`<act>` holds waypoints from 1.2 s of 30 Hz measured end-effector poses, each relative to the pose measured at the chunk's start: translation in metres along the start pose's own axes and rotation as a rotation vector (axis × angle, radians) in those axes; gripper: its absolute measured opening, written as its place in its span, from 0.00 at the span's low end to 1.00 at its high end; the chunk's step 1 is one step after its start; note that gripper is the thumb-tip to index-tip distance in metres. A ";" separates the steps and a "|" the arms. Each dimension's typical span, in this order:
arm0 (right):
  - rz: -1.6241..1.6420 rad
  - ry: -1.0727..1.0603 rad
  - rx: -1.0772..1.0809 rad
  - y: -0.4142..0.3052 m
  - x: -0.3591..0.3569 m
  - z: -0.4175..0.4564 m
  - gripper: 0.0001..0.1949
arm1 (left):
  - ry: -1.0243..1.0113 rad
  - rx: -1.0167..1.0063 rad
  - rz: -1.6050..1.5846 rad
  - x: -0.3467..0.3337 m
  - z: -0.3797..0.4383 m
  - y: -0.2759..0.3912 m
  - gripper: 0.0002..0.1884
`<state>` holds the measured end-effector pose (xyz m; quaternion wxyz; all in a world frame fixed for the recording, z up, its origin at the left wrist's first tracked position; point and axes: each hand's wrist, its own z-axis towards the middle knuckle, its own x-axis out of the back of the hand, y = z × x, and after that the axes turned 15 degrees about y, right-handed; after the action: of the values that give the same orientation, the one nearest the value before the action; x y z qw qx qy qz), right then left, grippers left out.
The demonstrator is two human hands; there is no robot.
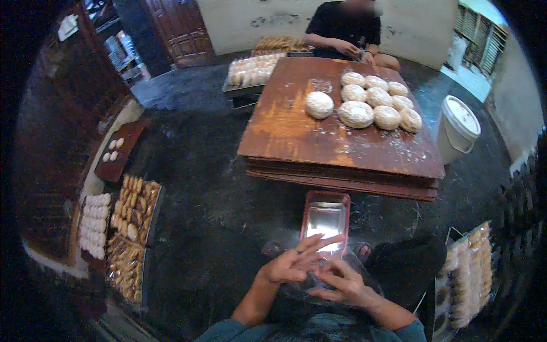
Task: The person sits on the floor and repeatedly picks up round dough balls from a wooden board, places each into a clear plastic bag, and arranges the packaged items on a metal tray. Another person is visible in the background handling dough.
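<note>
Close in front of my body, both hands meet over a sheet or bag of clear plastic (pixel 365 267). My left hand (pixel 295 263) has its upper fingers stretched out over the near end of a red-rimmed tray-like object (pixel 306 213) with a shiny metal inner surface. From the right, my right hand (pixel 342 280) has curled fingers, their tips near my left thumb, and appears to pinch the plastic. Whether the left fingers also grip the plastic is hidden by blur and overlap. The red-rimmed object sits on the dark floor just before the board stack.
Several floured dough balls (pixel 357 114) rest on stacked brown boards (pixel 277 137). Beyond sits another person (pixel 342 25). A white lidded bucket (pixel 457 128) stands right of the boards. Trays of wrapped baked goods (pixel 136 205) lie left, another rack of wrapped goods (pixel 468 278) right.
</note>
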<state>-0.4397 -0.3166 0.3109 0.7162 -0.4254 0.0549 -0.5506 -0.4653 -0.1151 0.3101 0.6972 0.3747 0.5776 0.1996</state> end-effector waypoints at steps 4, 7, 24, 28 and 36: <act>0.031 0.155 -0.183 0.001 0.012 0.016 0.42 | -0.153 -0.350 -0.260 0.003 0.015 -0.020 0.59; 0.142 -0.093 -0.463 0.015 0.023 0.024 0.41 | 0.027 -0.390 0.048 -0.012 0.015 -0.044 0.60; -1.005 0.581 -0.384 0.221 0.263 0.155 0.51 | 0.896 -0.148 -1.116 0.066 0.046 -0.058 0.26; -1.004 0.575 -0.532 0.260 0.237 0.179 0.61 | 0.948 -0.137 -1.154 0.052 0.044 -0.063 0.25; -0.776 0.649 -0.668 0.214 0.239 0.162 0.61 | 0.880 0.076 -1.284 0.049 0.073 -0.084 0.28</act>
<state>-0.1003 -0.4204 0.3631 0.2374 -0.4265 0.2812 -0.8262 -0.3962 -0.1554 0.2184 0.3697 -0.1230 0.9114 -0.1328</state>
